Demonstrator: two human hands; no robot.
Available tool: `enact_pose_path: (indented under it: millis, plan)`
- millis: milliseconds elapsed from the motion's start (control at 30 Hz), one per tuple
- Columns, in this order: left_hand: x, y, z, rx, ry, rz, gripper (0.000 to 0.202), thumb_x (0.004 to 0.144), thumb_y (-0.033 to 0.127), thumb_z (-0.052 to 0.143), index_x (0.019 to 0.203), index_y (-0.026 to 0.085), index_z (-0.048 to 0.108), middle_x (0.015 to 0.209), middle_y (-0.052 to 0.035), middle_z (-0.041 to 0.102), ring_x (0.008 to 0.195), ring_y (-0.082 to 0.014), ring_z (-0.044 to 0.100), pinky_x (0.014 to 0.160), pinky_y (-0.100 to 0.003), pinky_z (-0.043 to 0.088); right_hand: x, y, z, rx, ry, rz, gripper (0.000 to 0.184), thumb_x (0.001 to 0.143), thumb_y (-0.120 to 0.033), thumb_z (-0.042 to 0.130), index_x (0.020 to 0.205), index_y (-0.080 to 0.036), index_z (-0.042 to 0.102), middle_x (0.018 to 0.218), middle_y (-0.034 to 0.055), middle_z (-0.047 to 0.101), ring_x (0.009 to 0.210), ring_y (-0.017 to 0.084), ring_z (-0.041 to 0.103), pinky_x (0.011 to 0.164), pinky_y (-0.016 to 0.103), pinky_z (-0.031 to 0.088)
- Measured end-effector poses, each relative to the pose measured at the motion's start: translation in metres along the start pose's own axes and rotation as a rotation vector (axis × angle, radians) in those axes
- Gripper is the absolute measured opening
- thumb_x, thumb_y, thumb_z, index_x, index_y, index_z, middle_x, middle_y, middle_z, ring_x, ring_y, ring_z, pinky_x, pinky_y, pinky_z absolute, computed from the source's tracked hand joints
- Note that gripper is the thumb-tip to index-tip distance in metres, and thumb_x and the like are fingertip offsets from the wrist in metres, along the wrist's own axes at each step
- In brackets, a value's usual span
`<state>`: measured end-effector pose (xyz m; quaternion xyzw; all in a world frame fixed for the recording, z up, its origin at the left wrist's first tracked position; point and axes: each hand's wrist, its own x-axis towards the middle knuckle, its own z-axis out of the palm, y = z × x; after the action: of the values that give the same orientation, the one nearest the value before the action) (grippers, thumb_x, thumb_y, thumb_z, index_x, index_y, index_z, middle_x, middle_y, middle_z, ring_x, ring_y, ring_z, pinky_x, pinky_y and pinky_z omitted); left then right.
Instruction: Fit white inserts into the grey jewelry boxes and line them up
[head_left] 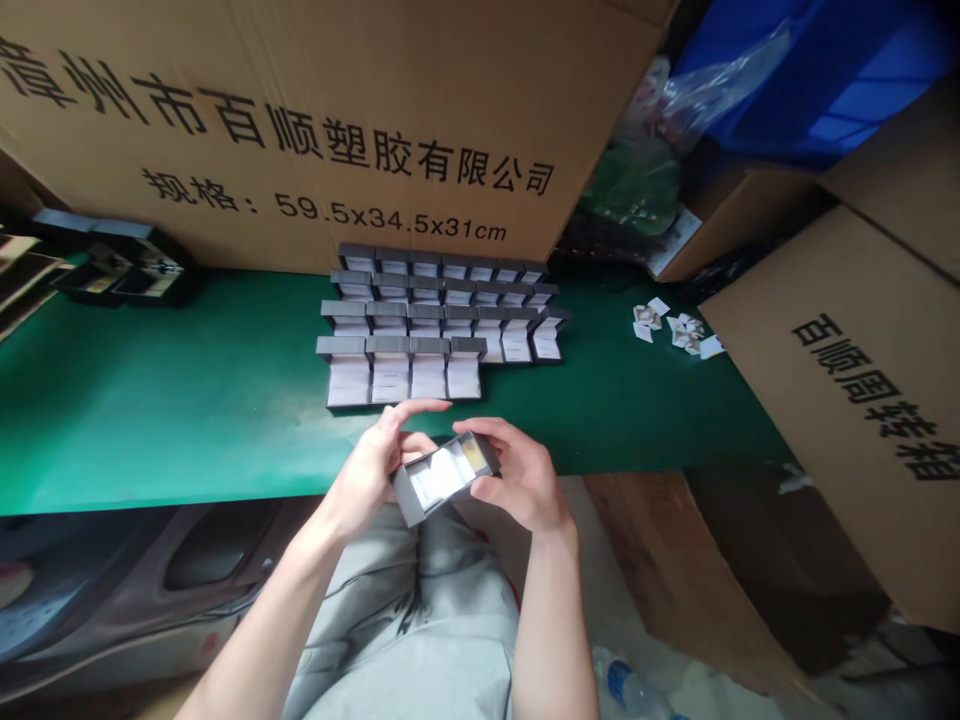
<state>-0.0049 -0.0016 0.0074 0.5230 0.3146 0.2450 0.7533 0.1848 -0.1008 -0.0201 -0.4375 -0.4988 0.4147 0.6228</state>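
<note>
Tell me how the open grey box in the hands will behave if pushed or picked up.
The grey box is probably stiff, since its walls look square between the left hand and right hand. It is likely light for its size, held loosely by fingertips. Its flat base, like the boxes standing on the green table, suggests sliding, not rolling.

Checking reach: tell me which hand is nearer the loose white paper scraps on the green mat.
Right hand, below and left of the loose white paper scraps. The left hand sits farther left of them.
</note>
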Motion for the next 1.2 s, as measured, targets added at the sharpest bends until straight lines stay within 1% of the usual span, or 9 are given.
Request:
enact_pose_path:
  millis: [167, 300, 433, 567, 700, 833, 967, 1100, 1200]
  plan:
    - [0.003, -0.004, 0.0, -0.091, -0.049, 0.135, 0.088, 0.084, 0.091, 0.055, 0.133, 0.018, 0.064, 0.082, -0.0061, 0.073, 0.063, -0.0243, 0.072, 0.061, -0.035, 0.06, 0.003, 0.002, 0.005, 0.063, 0.186, 0.024, 0.064, 0.071, -0.051, 0.097, 0.124, -0.032, 0.066, 0.12, 0.0033, 0.071, 0.097, 0.019, 0.07, 0.082, 0.031, 0.06]
    - [0.004, -0.001, 0.005, 0.08, -0.001, 0.16, 0.077, 0.082, 0.069, 0.079, 0.139, 0.019, 0.061, 0.102, -0.0097, 0.075, 0.084, -0.026, 0.074, 0.073, -0.035, 0.062, 0.005, 0.004, 0.01, 0.013, 0.229, 0.062, 0.074, 0.061, -0.048, 0.103, 0.12, -0.03, 0.064, 0.12, 0.0034, 0.064, 0.098, 0.019, 0.069, 0.084, 0.03, 0.061]
    - [0.003, 0.004, 0.011, 0.165, 0.072, 0.148, 0.052, 0.092, 0.06, 0.072, 0.12, 0.017, 0.068, 0.101, -0.0088, 0.074, 0.09, -0.0263, 0.072, 0.076, -0.034, 0.062, 0.004, 0.006, 0.009, 0.068, 0.165, 0.063, 0.089, 0.051, -0.056, 0.105, 0.125, -0.03, 0.061, 0.111, 0.0018, 0.063, 0.093, 0.018, 0.07, 0.081, 0.029, 0.063]
    - [0.002, 0.007, 0.014, 0.143, 0.085, 0.167, 0.049, 0.091, 0.065, 0.07, 0.105, 0.018, 0.066, 0.092, -0.0058, 0.07, 0.082, -0.0219, 0.067, 0.07, -0.03, 0.059, 0.004, 0.004, 0.009, 0.107, 0.129, 0.065, 0.069, 0.07, -0.068, 0.092, 0.119, -0.027, 0.066, 0.098, 0.0019, 0.068, 0.082, 0.017, 0.072, 0.074, 0.029, 0.064]
    - [0.001, 0.009, 0.013, 0.145, 0.094, 0.15, 0.051, 0.091, 0.066, 0.069, 0.106, 0.018, 0.065, 0.086, -0.0043, 0.066, 0.072, -0.0183, 0.06, 0.063, -0.027, 0.053, 0.004, -0.003, -0.003, -0.038, 0.277, 0.064, 0.038, 0.093, -0.056, 0.077, 0.113, -0.025, 0.07, 0.09, 0.0023, 0.072, 0.071, 0.015, 0.071, 0.062, 0.027, 0.061]
    - [0.001, 0.01, 0.01, 0.182, 0.093, 0.117, 0.047, 0.093, 0.063, 0.068, 0.107, 0.019, 0.065, 0.087, -0.0045, 0.065, 0.07, -0.0175, 0.056, 0.058, -0.026, 0.048, -0.003, -0.008, -0.047, -0.308, 0.457, 0.113, 0.034, 0.094, -0.05, 0.076, 0.116, -0.025, 0.073, 0.1, 0.0059, 0.076, 0.092, 0.02, 0.076, 0.079, 0.032, 0.065]
    - [0.004, 0.011, 0.011, 0.21, 0.119, 0.134, 0.045, 0.091, 0.063, 0.068, 0.099, 0.019, 0.065, 0.08, -0.0022, 0.059, 0.067, -0.0173, 0.053, 0.056, -0.026, 0.045, -0.013, -0.01, -0.11, -0.588, 0.509, 0.124, 0.041, 0.093, -0.051, 0.074, 0.123, -0.024, 0.073, 0.12, 0.0122, 0.074, 0.114, 0.026, 0.073, 0.092, 0.04, 0.065]
    - [0.005, 0.013, 0.013, 0.219, 0.149, 0.139, 0.045, 0.087, 0.065, 0.07, 0.091, 0.021, 0.062, 0.079, -0.0013, 0.059, 0.064, -0.0165, 0.049, 0.055, -0.027, 0.043, -0.009, -0.008, -0.17, -0.944, 0.561, 0.107, 0.044, 0.097, -0.056, 0.061, 0.123, -0.022, 0.071, 0.125, 0.0151, 0.073, 0.113, 0.027, 0.072, 0.092, 0.042, 0.065]
    - [0.003, 0.013, 0.013, 0.226, 0.153, 0.121, 0.046, 0.089, 0.066, 0.069, 0.086, 0.022, 0.057, 0.075, 0.0004, 0.056, 0.062, -0.0162, 0.047, 0.053, -0.027, 0.04, 0.008, -0.006, -0.205, -1.059, 0.635, 0.117, 0.05, 0.098, -0.056, 0.053, 0.127, -0.019, 0.069, 0.132, 0.0196, 0.067, 0.117, 0.03, 0.069, 0.096, 0.049, 0.062]
